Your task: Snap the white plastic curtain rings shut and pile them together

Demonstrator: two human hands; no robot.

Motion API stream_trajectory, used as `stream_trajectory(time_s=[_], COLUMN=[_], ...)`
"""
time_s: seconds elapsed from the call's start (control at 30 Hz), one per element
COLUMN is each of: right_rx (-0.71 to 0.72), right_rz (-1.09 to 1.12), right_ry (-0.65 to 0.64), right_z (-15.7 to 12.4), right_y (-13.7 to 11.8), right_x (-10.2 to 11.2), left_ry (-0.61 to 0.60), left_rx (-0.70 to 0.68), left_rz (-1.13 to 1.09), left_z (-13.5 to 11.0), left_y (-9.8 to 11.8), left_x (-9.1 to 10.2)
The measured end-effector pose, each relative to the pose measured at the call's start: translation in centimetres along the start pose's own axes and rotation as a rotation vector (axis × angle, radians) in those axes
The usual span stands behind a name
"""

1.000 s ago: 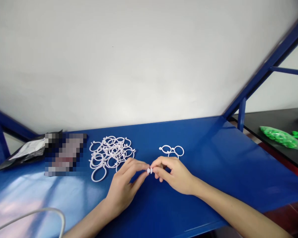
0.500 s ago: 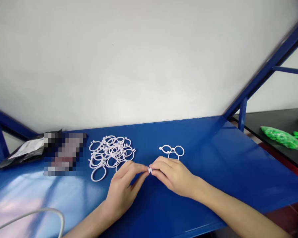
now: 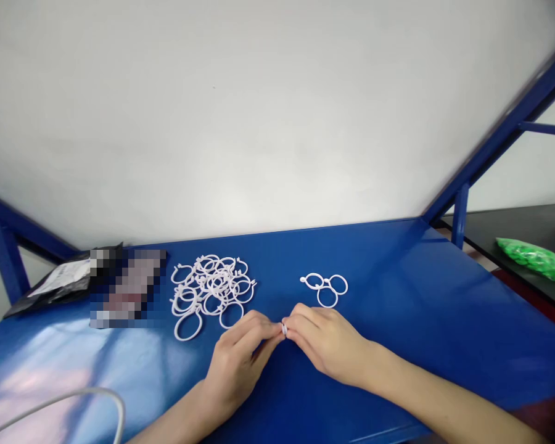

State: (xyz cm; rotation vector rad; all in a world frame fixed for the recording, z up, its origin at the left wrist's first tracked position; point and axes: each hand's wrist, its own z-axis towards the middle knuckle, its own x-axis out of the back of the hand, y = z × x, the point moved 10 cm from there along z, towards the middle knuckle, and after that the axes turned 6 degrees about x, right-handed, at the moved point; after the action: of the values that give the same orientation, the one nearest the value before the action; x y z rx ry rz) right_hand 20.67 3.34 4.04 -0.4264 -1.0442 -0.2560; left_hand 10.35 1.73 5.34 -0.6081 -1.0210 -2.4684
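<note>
My left hand (image 3: 241,354) and my right hand (image 3: 328,342) meet fingertip to fingertip over the blue tabletop. Between their pinched fingers sits a small white plastic ring (image 3: 284,330), seen edge-on and mostly covered by the fingers. Just beyond my left hand lies a tangled pile of white plastic rings (image 3: 215,283), several of them with small clasp ends standing apart. Past my right hand, three white rings (image 3: 327,297) lie flat, touching one another.
On the left are a black plastic package (image 3: 60,280) with a white label and a blurred-out flat item (image 3: 134,283). A pale cable (image 3: 92,390) curves at lower left. Blue frame bars (image 3: 485,166) flank the table (image 3: 398,277). A bag of green pieces (image 3: 534,259) lies on a black surface.
My hands have dropped slightly towards me, and less of the held ring shows between the fingertips. The lowest of the three separate rings is now uncovered. The view has shifted slightly.
</note>
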Motion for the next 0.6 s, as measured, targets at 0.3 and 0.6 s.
stream_trajectory(time_s=[0.3,0.6], right_rx=[-0.031,-0.394], right_rz=[0.058,-0.308], right_ry=[0.037,0.039], right_z=[0.4,-1.3], right_y=[0.6,8.0], right_x=[0.1,3.3], left_ry=[-0.075,-0.041], left_rx=[-0.081,-0.028], left_rz=[0.053,0.734], left_z=[0.7,1.7], left_y=[0.1,-6.2], left_x=[0.0,1.1])
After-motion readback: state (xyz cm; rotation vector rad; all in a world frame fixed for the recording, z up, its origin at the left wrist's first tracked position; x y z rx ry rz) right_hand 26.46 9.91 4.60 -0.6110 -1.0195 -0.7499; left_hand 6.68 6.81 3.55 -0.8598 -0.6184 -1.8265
